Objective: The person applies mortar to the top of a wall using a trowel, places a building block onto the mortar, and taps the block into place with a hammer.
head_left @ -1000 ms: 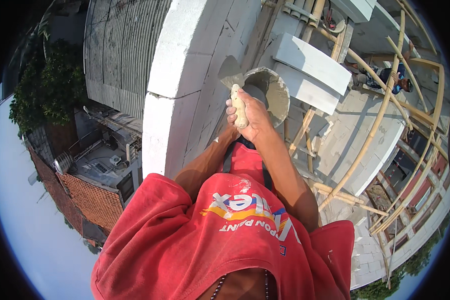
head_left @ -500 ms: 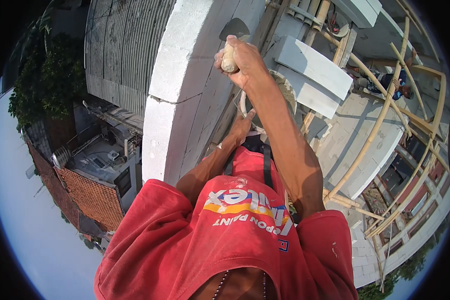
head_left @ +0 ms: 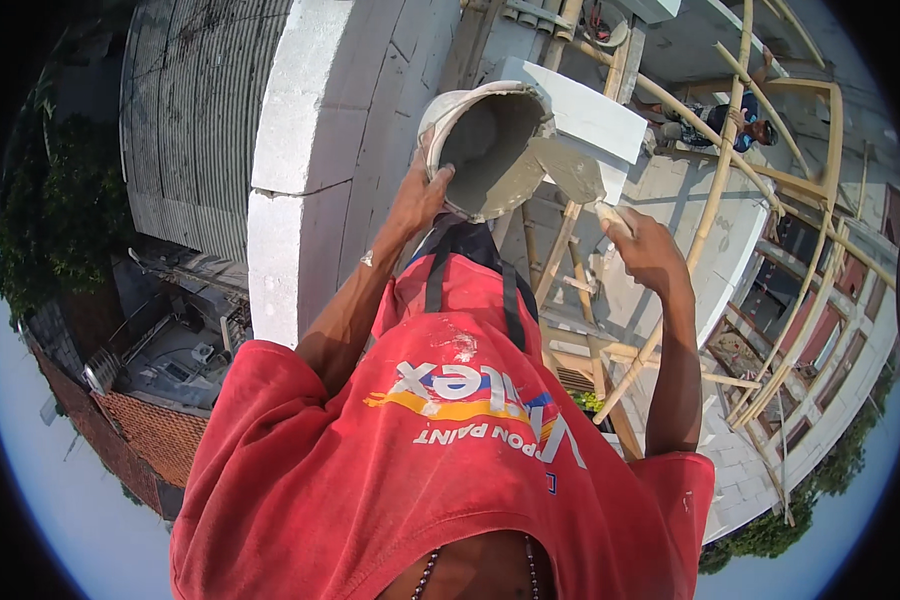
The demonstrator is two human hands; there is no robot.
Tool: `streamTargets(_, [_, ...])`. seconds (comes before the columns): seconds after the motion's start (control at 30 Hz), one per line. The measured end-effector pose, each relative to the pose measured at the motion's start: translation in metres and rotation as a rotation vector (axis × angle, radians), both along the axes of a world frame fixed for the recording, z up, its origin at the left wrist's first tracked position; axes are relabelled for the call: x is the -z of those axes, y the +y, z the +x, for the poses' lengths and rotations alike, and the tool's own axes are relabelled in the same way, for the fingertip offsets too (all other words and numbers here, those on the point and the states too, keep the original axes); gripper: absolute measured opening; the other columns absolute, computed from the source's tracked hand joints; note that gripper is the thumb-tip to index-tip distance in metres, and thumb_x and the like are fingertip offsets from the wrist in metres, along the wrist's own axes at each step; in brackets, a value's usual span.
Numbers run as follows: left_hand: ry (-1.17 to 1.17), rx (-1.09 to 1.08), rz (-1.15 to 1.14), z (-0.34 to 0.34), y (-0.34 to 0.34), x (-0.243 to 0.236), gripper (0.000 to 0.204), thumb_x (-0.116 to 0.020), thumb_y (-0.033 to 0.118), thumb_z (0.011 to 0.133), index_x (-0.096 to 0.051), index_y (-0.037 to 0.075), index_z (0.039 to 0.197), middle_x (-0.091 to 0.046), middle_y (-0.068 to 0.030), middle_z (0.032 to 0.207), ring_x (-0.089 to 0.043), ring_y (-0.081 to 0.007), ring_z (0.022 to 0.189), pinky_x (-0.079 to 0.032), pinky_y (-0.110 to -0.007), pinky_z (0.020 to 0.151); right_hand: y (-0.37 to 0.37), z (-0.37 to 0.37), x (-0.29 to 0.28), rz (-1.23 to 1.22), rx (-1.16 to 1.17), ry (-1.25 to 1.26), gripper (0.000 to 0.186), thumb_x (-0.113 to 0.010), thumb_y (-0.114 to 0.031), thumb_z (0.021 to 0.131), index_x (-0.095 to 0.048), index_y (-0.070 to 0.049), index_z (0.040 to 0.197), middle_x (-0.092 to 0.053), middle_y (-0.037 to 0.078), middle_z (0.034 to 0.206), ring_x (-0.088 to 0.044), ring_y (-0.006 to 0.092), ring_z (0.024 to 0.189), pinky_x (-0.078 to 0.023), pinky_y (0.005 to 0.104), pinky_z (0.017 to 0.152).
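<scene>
My left hand (head_left: 425,185) is closed on the rim of a pale bucket (head_left: 440,112), tilted so its grey-coated inside and some wet mortar show. My right hand (head_left: 638,245) grips the short handle of a trowel (head_left: 568,170), whose mortar-covered blade reaches to the bucket's right lip. Behind the bucket lies a long white block (head_left: 577,105). Left of the bucket runs the white block wall (head_left: 300,150).
Corrugated roofing (head_left: 178,140) and a lower yard lie beyond the wall at left. Bamboo scaffolding (head_left: 715,200) fills the right. Another person (head_left: 730,123) is on it at upper right. A small bucket (head_left: 605,27) stands at top.
The bucket has risen and tilted in my left hand. My right hand has moved rightward with the trowel, whose blade now carries mortar at the bucket's lip. My view has shifted.
</scene>
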State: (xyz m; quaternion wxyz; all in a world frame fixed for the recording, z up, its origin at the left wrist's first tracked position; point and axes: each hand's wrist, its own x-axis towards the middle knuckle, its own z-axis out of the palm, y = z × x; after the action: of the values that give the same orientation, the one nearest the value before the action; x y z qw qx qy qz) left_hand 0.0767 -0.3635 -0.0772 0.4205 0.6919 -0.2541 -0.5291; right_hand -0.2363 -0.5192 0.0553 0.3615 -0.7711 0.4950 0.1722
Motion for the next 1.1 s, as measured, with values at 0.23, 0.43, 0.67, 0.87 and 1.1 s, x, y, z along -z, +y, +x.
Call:
streamTargets(0.23, [-0.42,0.332,-0.073,0.008,-0.032,-0.072,0.076,-0.055,0.014,0.099,-0.02,0.021,0.166,-0.033,-0.0339,0.159,-0.033,-0.0443,0.15,-0.032,-0.043,0.12,-0.013,0.04,-0.011,-0.041,-0.197,0.182,0.041,-0.059,-0.033,0.098,-0.067,0.002,0.118,-0.071,0.028,0.095,-0.068,0.0475,0.096,-0.053,0.0546,0.085])
streamTargets(0.43, [-0.159,0.195,-0.075,0.011,-0.026,-0.077,0.075,-0.056,0.019,0.1,-0.019,0.02,0.166,-0.036,-0.0301,0.159,-0.042,-0.0421,0.143,-0.034,-0.043,0.118,-0.008,0.034,0.017,0.677,0.201,-0.105,0.05,-0.064,-0.046,0.098,-0.07,-0.004,0.126,-0.064,0.005,0.074,-0.059,0.0178,0.052,-0.046,0.0336,0.047])
streamTargets(0.67, [0.064,0.099,-0.062,-0.004,-0.01,-0.087,0.08,-0.058,0.022,0.098,-0.018,0.017,0.166,-0.041,-0.0238,0.157,-0.054,-0.0292,0.127,-0.057,-0.037,0.093,0.02,0.031,0.042,0.858,0.451,-0.41,0.052,-0.067,-0.044,0.099,-0.065,-0.005,0.132,-0.061,0.001,0.078,-0.053,0.0073,0.049,-0.039,0.023,0.04])
streamTargets(0.87, [0.333,-0.11,0.029,-0.003,0.002,-0.088,0.059,-0.055,0.017,0.095,-0.038,0.005,0.15,-0.054,-0.0161,0.126,-0.062,-0.0289,0.113,-0.061,-0.048,0.094,0.039,0.011,0.036,1.021,0.599,-0.563,0.055,-0.067,-0.038,0.1,-0.057,-0.004,0.141,-0.061,0.004,0.083,-0.05,0.007,0.047,-0.037,0.0223,0.039])
streamTargets(1.1, [0.487,-0.324,-0.039,-0.006,0.031,-0.006,0.028,-0.053,0.019,0.098,-0.05,-0.001,0.118,-0.06,-0.0151,0.112,-0.068,-0.0292,0.102,-0.061,-0.05,0.093,0.062,0.038,-0.034,0.873,0.499,-0.649,0.055,-0.062,-0.033,0.102,-0.053,0.0,0.145,-0.065,0.008,0.087,-0.053,0.0095,0.05,-0.039,0.0236,0.042])
